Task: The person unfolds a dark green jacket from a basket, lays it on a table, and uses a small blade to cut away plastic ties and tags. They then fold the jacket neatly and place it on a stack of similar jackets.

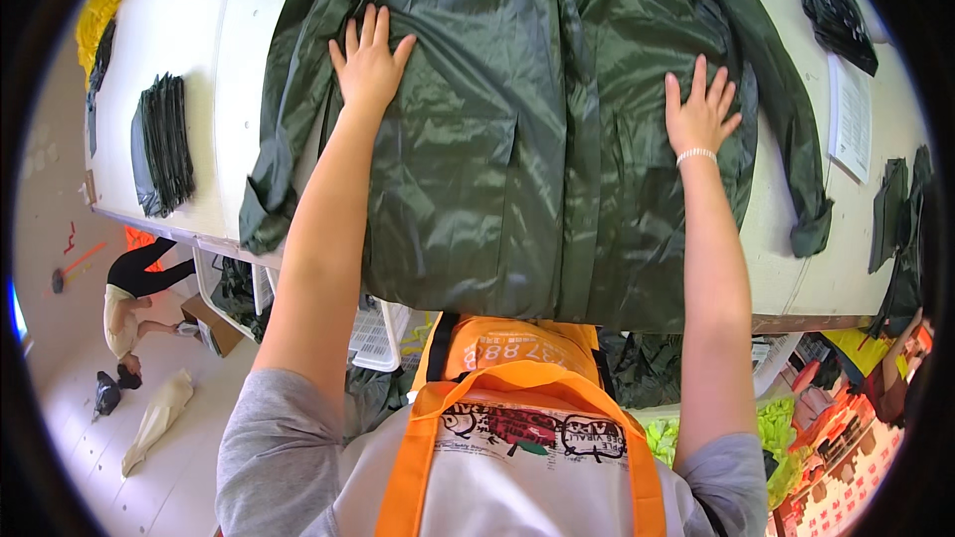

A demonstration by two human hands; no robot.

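Observation:
A shiny dark green raincoat lies front up on a white table, its sleeves spread to both sides and its hem hanging over the near edge. Flat against its left chest area rests my left hand, fingers spread, close to the sleeve seam. My right hand, with a pale bracelet at the wrist, presses on the coat's right side with fingers apart. Neither hand grips the cloth. A flapped pocket shows below my left hand.
To the left stands a pile of folded dark green pieces. Papers and dark folded packs lie at the right. White plastic baskets are under the table. A person bends near a cardboard box on the floor.

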